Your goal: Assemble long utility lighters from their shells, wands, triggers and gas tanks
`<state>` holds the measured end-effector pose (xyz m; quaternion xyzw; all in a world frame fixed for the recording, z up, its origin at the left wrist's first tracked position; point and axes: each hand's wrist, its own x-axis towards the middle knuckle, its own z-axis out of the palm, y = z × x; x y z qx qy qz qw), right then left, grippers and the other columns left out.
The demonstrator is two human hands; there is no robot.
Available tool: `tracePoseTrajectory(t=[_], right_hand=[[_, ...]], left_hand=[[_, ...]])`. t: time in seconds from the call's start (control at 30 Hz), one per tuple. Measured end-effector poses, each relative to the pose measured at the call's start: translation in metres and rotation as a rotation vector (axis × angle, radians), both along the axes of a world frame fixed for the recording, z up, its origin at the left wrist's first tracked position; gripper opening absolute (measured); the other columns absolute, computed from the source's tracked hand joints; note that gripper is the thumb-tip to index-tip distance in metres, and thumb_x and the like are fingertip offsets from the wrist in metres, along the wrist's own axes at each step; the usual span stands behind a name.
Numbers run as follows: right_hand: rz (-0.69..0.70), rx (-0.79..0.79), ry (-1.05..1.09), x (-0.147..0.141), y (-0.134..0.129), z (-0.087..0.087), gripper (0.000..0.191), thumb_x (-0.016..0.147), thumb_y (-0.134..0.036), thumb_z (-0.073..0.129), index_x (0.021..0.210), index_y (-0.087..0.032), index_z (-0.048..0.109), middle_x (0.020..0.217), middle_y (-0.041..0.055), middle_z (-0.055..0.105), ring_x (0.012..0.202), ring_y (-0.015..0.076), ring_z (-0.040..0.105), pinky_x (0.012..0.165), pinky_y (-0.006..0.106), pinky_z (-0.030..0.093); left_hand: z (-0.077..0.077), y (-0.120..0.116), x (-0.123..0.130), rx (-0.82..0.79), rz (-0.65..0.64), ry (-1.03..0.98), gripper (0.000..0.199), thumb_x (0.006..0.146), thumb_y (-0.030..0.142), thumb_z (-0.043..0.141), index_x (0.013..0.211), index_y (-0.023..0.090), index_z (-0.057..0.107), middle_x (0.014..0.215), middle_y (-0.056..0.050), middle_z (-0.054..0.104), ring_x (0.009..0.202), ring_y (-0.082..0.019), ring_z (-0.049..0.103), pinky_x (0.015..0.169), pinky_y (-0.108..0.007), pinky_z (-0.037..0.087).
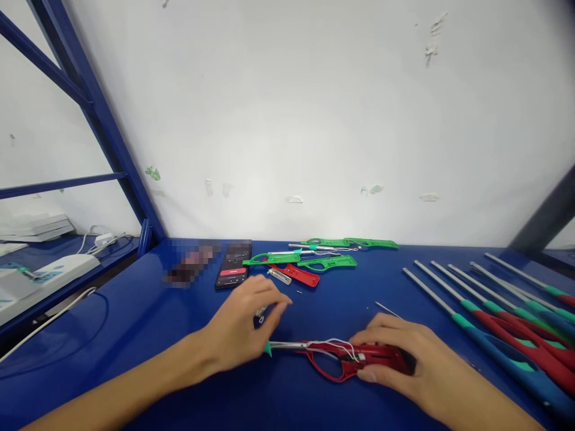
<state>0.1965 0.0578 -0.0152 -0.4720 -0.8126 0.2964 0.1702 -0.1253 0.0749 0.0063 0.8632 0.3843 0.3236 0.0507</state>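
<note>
A red lighter half-shell (332, 374) lies on the blue table, its inside facing up with white wires and a small white connector showing. My right hand (390, 359) holds its wide end between thumb and fingers. My left hand (251, 320) is closed, fingertips pinched together above the table, left of the shell; a small clear and metallic part (260, 315) shows beneath its fingers. A metal tube (287, 345) with a green piece (268, 349) runs from the shell toward my left hand. Whether that hand touches the green piece is unclear.
Behind lie a phone (232, 266), green shells (332, 262), a red shell piece (300, 276) and a clear lighter tank (279, 276). Several long-nosed lighters (489, 335) lie at the right. A thin rod (387, 309) is behind my right hand. A power strip (63, 272) stands at far left.
</note>
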Motion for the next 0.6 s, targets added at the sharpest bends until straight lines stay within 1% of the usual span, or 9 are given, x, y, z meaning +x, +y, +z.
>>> tracePoseTrajectory(t=[0.07,0.17,0.23,0.3,0.4,0.47,0.53,0.6], right_hand=[[-0.001,0.019,-0.022,0.0,0.0,-0.001,0.025,0.098,-0.056,0.069,0.111,-0.038,0.079,0.114,0.0008,0.074,0.102,0.0244,0.071,0.093,0.034,0.056],[-0.007,0.048,-0.053,0.001,0.0,-0.001,0.026,0.099,-0.057,0.067,0.111,-0.038,0.079,0.115,0.0012,0.074,0.102,0.0246,0.071,0.09,0.033,0.057],[-0.022,0.082,-0.054,0.002,-0.001,-0.002,0.029,0.099,-0.059,0.065,0.114,-0.038,0.079,0.117,0.0022,0.074,0.101,0.0248,0.072,0.087,0.032,0.059],[-0.052,0.133,-0.033,0.002,-0.002,-0.003,0.032,0.099,-0.059,0.064,0.117,-0.036,0.077,0.119,0.0038,0.073,0.099,0.0249,0.073,0.084,0.031,0.06],[-0.101,0.18,-0.004,0.002,-0.005,-0.004,0.033,0.099,-0.058,0.064,0.118,-0.033,0.074,0.116,0.0046,0.072,0.092,0.0231,0.073,0.081,0.031,0.06],[-0.138,0.194,0.009,0.002,-0.006,-0.004,0.032,0.1,-0.057,0.063,0.118,-0.033,0.071,0.111,0.0041,0.071,0.087,0.0216,0.072,0.079,0.03,0.06],[-0.171,0.205,0.015,0.002,-0.007,-0.005,0.031,0.1,-0.057,0.063,0.116,-0.032,0.068,0.105,0.0034,0.07,0.084,0.0207,0.071,0.076,0.03,0.059],[-0.189,0.208,0.013,0.002,-0.006,-0.007,0.031,0.099,-0.058,0.063,0.115,-0.031,0.066,0.101,0.0029,0.068,0.082,0.0204,0.07,0.076,0.029,0.059]], left_hand=[[0.004,0.011,-0.007,0.061,0.074,0.002,0.03,0.107,0.027,0.049,0.099,0.019,0.077,0.089,-0.006,0.076,0.082,-0.02,0.065,0.083,-0.04,0.051],[0.007,0.025,-0.017,0.142,0.178,0.01,0.032,0.106,0.028,0.048,0.095,0.019,0.076,0.085,-0.004,0.076,0.077,-0.02,0.063,0.09,-0.044,0.048],[0.007,0.029,-0.022,0.183,0.236,0.014,0.031,0.105,0.029,0.048,0.096,0.019,0.076,0.082,-0.004,0.075,0.079,-0.021,0.063,0.09,-0.044,0.049],[0.007,0.031,-0.025,0.209,0.282,0.02,0.031,0.105,0.029,0.048,0.099,0.019,0.077,0.079,-0.004,0.074,0.083,-0.023,0.064,0.087,-0.042,0.05],[0.007,0.033,-0.028,0.22,0.312,0.047,0.029,0.105,0.029,0.049,0.103,0.02,0.077,0.073,-0.003,0.07,0.082,-0.023,0.064,0.082,-0.039,0.052],[0.006,0.034,-0.029,0.211,0.315,0.082,0.025,0.106,0.03,0.052,0.104,0.02,0.075,0.07,-0.001,0.067,0.079,-0.021,0.065,0.082,-0.039,0.054],[0.005,0.035,-0.029,0.192,0.307,0.134,0.023,0.107,0.035,0.058,0.102,0.018,0.073,0.072,0.001,0.065,0.076,-0.019,0.066,0.086,-0.04,0.056],[0.005,0.036,-0.029,0.166,0.293,0.201,0.026,0.107,0.04,0.063,0.1,0.016,0.07,0.079,0.002,0.067,0.075,-0.017,0.067,0.088,-0.041,0.058]])
